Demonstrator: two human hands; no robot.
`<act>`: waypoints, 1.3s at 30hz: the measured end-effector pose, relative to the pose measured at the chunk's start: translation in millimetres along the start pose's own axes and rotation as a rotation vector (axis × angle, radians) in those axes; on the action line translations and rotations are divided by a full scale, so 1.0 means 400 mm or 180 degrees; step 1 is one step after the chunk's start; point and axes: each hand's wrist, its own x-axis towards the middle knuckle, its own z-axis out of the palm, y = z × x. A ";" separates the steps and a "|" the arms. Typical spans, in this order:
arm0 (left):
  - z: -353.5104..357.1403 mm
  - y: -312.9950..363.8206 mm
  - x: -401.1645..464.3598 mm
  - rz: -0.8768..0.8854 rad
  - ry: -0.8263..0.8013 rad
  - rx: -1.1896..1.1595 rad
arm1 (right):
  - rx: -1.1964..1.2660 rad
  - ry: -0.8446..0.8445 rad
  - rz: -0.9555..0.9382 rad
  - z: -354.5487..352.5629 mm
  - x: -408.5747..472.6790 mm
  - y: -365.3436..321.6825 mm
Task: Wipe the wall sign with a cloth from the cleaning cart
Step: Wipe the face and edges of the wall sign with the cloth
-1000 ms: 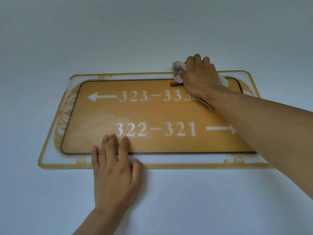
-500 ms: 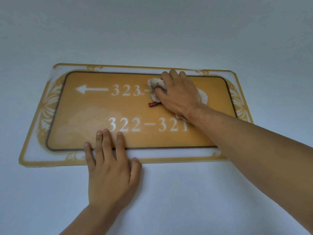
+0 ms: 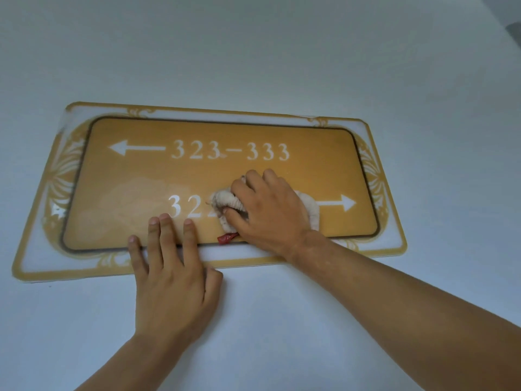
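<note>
Head: wall sign (image 3: 197, 176) long axis horizontal

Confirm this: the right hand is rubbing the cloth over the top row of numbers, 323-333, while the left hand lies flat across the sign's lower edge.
Not quite. In the head view the right hand presses the cloth over the bottom row, covering the end of 322-321; the top row, 323-333, is uncovered. The left hand does lie flat across the lower edge of the sign.

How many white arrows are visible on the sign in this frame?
2. One left-pointing arrow sits at the upper left beside 323-333; one right-pointing arrow sits at the lower right, its tail partly hidden by the cloth under the right hand.
</note>
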 end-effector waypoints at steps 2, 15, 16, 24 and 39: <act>-0.005 -0.010 0.001 0.0095 -0.0027 0.0023 | 0.0077 0.0006 -0.0036 -0.004 -0.029 -0.022; -0.058 -0.077 -0.023 0.0556 -0.0460 0.0122 | 0.0313 -0.0411 -0.0031 -0.041 -0.171 -0.133; -0.064 -0.079 -0.025 0.0560 -0.0505 0.0127 | 0.0347 -0.0487 -0.0042 -0.046 -0.183 -0.145; -0.132 -0.145 -0.036 0.0428 -0.0583 0.0147 | 0.0678 -0.0789 -0.0157 -0.120 -0.166 -0.170; -0.072 -0.446 -0.063 -0.0587 0.0268 -0.0285 | -0.0232 0.0140 0.2267 -0.068 0.182 0.195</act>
